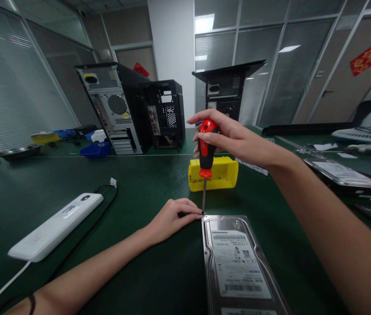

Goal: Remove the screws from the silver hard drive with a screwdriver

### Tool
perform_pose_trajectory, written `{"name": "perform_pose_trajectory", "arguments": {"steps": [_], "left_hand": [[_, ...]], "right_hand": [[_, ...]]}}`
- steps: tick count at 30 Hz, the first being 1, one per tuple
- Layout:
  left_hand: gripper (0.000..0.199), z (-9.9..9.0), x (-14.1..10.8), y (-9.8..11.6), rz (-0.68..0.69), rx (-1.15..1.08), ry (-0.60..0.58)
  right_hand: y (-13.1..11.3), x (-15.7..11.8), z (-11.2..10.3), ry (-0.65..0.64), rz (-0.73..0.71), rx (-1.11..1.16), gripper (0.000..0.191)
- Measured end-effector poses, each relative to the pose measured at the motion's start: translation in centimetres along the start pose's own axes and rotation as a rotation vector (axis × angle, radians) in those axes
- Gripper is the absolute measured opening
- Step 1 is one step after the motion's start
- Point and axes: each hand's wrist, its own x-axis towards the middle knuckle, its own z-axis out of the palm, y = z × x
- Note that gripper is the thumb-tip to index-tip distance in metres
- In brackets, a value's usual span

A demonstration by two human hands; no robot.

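A red and black screwdriver [207, 151] stands nearly upright, its handle in the fingers of my right hand [229, 131]. Its tip meets the far left corner of a silver hard drive [238, 258], which lies label up on the table in front of me. My left hand [175, 216] rests on the table with thumb and forefinger pinched together right at the screwdriver tip. Anything small between those fingertips is too small to make out. Just behind the screwdriver, a yellow plastic bin [221, 173] lies with its opening toward me.
A white power strip [57, 227] with cables lies at left. Computer cases [129, 109] stand at the back, another case [223, 89] right of them. Blue bin [96, 149] sits back left. More drives [346, 173] and a keyboard [362, 136] are on the right of the green table [139, 175].
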Motion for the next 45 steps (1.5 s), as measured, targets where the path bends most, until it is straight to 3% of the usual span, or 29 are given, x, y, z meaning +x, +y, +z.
{"name": "perform_pose_trajectory", "arguments": {"steps": [22,33,36,41,45], "left_hand": [[0.019,0.0,0.1,0.2,-0.034,-0.071,-0.013],[0.018,-0.1,0.2,0.1,-0.045,-0.079,-0.015],[0.018,0.0,0.2,-0.1,-0.052,-0.104,-0.013],[0.021,-0.2,0.3,-0.7,-0.108,-0.236,-0.086],[0.023,-0.2,0.4,-0.6,-0.123,-0.22,-0.116]], "right_hand": [[-0.2,0.1,0.3,-0.038,-0.045,0.024,0.036],[0.4,0.7,0.9,0.085,-0.085,-0.038,0.04],[0.4,0.7,1.0,0.082,-0.084,-0.047,0.034],[0.1,0.6,1.1,0.025,0.014,0.16,0.023],[-0.1,0.4,1.1,-0.037,0.025,0.281,0.023]]}}
